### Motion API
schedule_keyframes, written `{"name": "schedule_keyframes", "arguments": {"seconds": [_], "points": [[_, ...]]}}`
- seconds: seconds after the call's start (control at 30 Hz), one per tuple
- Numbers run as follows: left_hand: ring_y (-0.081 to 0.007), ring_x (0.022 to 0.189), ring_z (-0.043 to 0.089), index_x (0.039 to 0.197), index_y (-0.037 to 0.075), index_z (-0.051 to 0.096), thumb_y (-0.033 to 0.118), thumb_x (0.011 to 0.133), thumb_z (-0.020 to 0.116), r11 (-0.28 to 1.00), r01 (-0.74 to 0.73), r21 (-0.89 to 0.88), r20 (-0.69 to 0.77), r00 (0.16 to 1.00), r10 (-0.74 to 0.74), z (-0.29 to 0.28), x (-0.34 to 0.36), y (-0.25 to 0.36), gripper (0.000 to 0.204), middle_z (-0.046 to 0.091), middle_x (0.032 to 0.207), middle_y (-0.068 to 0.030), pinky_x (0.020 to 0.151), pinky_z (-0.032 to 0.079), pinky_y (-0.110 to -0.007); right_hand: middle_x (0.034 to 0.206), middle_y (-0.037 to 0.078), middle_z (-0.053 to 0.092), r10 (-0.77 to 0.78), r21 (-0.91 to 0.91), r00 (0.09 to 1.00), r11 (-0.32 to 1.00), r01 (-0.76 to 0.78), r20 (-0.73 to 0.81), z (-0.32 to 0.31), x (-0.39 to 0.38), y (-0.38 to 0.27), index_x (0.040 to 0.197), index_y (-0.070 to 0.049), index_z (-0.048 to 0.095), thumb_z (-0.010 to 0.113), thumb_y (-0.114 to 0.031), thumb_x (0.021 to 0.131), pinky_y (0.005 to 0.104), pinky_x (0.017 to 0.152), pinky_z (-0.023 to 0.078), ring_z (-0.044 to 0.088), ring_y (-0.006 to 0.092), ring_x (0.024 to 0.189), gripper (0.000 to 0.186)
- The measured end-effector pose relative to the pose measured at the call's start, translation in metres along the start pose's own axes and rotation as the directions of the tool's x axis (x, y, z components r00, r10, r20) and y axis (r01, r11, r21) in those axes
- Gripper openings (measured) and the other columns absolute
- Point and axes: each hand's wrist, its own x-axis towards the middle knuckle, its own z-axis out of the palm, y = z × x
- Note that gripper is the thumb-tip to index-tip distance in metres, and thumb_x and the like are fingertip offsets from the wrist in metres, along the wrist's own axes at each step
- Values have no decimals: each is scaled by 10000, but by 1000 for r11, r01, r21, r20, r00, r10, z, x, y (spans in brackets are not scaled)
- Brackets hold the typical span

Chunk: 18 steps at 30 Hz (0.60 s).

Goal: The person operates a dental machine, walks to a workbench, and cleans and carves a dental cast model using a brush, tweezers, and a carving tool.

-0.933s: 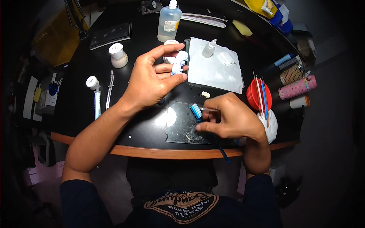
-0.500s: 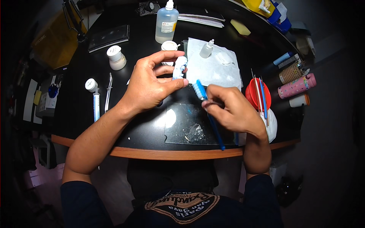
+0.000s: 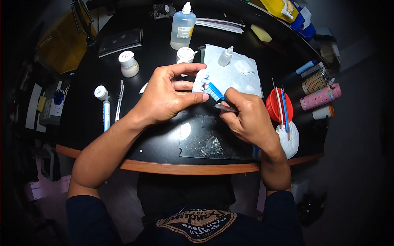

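Between the thumb and fingers of my left hand [image 3: 162, 96] stands a small white dental cast [image 3: 199, 81] with bluish patches. My right hand [image 3: 253, 121] grips a blue toothbrush [image 3: 215, 91], its bristled head up against the cast's right side. A grey, flat-looking tool end [image 3: 225, 107] also sticks out from the right fingers; its kind is unclear. Both hands are above the black desk, over the near edge of a white paper sheet [image 3: 245, 85]. A dark glass slab [image 3: 197, 143] lies below them.
Beyond the hands stand a large clear bottle [image 3: 182, 35], an opened white jar [image 3: 185, 54] and a small dropper bottle [image 3: 225, 57]. A lidded jar [image 3: 129, 64], syringe [image 3: 106, 115] and metal tweezers [image 3: 120, 100] are left. On the right, thin tools cross a red bowl [image 3: 273, 105].
The toothbrush head has come up and left from beside the cast to meet it. My right hand turned with it, and the long blue handle is now mostly hidden.
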Motion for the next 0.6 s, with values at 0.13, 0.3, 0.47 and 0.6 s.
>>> {"name": "schedule_keyframes", "arguments": {"seconds": [0.13, 0.3, 0.47, 0.6], "points": [[-229, 1099, 707, 1399, -92, 525, -84, 847, 769, 996, 27, -82, 71, 997, -21, 3, 2, -3, 604, 648, 1260, -194, 931, 614, -310, 759, 179, 635, 6, 87, 987, 996, 8, -160, -4, 2, -3, 890, -19, 552, 707, -92, 837, 439, 602, 499, 654, 397, 682, 179], [-214, 1089, 713, 1418, -108, 495, -47, 890, 738, 985, 67, -157, 117, 992, -49, -1, -1, -3, 584, 667, 1234, -193, 949, 603, -304, 780, 139, 651, -85, -82, 994, 994, 79, -75, 7, 3, -2, 930, -44, 563, 737, -133, 802, 449, 602, 515, 666, 374, 698, 233], [-199, 1057, 718, 1437, -104, 479, 11, 902, 738, 952, 137, -272, 169, 981, -93, -3, 3, -9, 606, 656, 1270, -188, 993, 584, -321, 724, 148, 655, -26, -119, 1000, 992, 27, 10, -5, -5, -3, 939, -51, 576, 749, -163, 790, 456, 591, 515, 671, 380, 667, 254], [-202, 1072, 710, 1438, -106, 478, 28, 904, 743, 940, 120, -319, 140, 987, -78, -4, 3, -10, 611, 654, 1277, -179, 1002, 580, -332, 697, 159, 656, 47, -60, 999, 997, -46, 7, -1, -3, -4, 935, -46, 580, 750, -167, 798, 458, 580, 508, 675, 387, 651, 249]]}}
